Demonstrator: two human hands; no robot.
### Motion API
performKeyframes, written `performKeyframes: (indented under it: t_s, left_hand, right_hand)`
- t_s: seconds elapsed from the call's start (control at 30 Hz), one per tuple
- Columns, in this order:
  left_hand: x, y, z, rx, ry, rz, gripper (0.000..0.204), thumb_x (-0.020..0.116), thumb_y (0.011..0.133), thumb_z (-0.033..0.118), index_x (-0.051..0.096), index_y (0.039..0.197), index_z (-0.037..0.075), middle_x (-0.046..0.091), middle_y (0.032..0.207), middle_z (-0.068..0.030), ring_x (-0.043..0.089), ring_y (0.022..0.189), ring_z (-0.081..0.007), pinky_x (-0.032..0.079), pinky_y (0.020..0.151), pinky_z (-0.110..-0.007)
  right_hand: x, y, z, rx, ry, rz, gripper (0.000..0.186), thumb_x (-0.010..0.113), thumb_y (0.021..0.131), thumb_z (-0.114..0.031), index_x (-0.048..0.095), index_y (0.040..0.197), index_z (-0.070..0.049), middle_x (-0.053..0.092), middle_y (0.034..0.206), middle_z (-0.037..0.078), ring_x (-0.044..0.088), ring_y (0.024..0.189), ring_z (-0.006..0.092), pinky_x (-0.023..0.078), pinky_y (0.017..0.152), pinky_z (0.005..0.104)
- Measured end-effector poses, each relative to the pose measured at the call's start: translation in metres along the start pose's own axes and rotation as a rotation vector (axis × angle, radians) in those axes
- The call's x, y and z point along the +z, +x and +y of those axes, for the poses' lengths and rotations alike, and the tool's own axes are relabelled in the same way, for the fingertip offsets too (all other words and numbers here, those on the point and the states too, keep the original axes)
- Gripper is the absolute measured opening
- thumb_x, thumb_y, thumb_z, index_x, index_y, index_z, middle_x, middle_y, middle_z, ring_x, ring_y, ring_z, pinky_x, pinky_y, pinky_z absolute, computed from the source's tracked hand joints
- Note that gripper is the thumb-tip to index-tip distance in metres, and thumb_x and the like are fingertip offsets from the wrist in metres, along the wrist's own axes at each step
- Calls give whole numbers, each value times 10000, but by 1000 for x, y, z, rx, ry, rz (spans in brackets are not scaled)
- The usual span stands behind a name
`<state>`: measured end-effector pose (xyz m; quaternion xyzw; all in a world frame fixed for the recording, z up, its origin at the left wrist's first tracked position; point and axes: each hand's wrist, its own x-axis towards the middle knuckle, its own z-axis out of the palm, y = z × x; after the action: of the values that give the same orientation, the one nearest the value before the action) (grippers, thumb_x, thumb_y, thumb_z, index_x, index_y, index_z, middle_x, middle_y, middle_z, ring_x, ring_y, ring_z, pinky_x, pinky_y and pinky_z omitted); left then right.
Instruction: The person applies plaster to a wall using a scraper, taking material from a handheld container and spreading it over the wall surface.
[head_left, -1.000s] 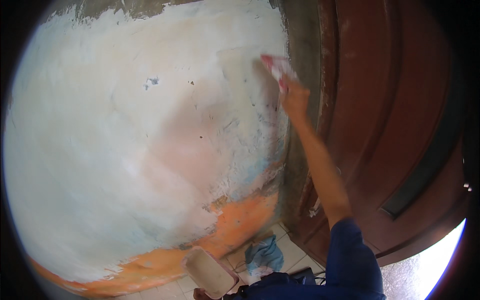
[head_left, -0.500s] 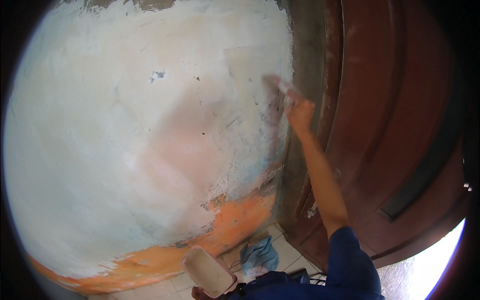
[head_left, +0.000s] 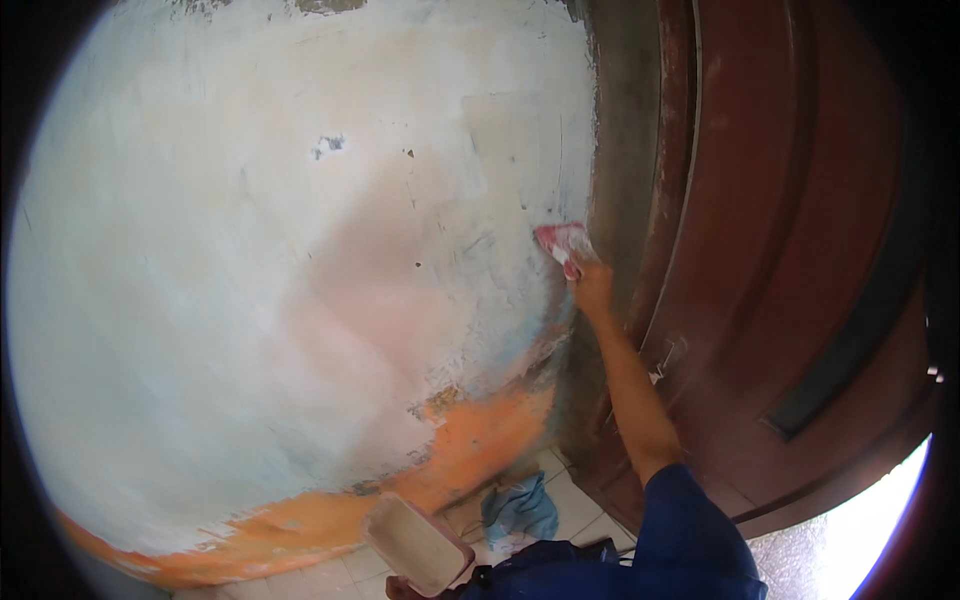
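Note:
My right hand (head_left: 592, 280) is closed round a red putty knife (head_left: 557, 241) smeared with white, its blade against the patchy white wall (head_left: 250, 250) close to that wall's right edge. Cream and grey patches surround the blade, and bare orange (head_left: 485, 430) shows along the bottom of the wall. At the lower edge, my left hand (head_left: 400, 586) grips a pale pink rectangular tray (head_left: 415, 540) with beige material inside; only a small part of that hand shows.
A reddish-brown door (head_left: 780, 230) with a metal handle and dark strip stands at the right, beside a grey strip (head_left: 625, 150). Below, a blue cloth (head_left: 520, 510) lies on floor tiles (head_left: 590, 500). A dark object and cables sit near it, partly behind my body. Bright light shows at lower right.
My right hand and the putty knife have moved down the wall along its right edge. The tray in my left hand has stayed in about the same place.

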<state>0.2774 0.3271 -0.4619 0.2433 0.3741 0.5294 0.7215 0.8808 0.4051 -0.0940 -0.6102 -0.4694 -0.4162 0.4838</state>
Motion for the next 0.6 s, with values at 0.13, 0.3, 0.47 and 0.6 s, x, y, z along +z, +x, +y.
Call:
performKeyframes:
  t_s: [0.13,0.3,0.47,0.6]
  left_hand:
    - [-5,20,-7,23,65,-33,469,455,726,288,532,1110,30,530,1206,-139,480,1141,-309,381,977,-495]
    - [-12,22,-3,57,55,28,475,459,721,279,529,1117,26,526,1206,-146,490,1123,-313,383,967,-511]
    - [37,-14,10,60,133,106,500,467,709,280,521,1135,25,520,1216,-152,482,1132,-327,373,960,-547]
    - [9,-10,13,-20,-24,28,559,480,688,294,501,1175,21,518,1224,-151,474,1141,-334,370,969,-537]
  right_hand:
    - [-18,14,-4,193,122,197,373,584,626,-15,661,991,-34,646,930,169,632,814,314,498,771,364]
    - [-40,163,-44,-3,90,347,461,547,628,-1,619,1082,-38,627,930,196,620,823,331,492,745,346]
    - [-4,145,-13,-58,-97,104,472,573,624,-32,618,1094,-44,619,860,210,612,742,337,488,704,377]
    - [29,23,-10,-39,-71,-8,443,595,630,-59,629,1072,-45,631,826,199,615,731,341,495,703,388]
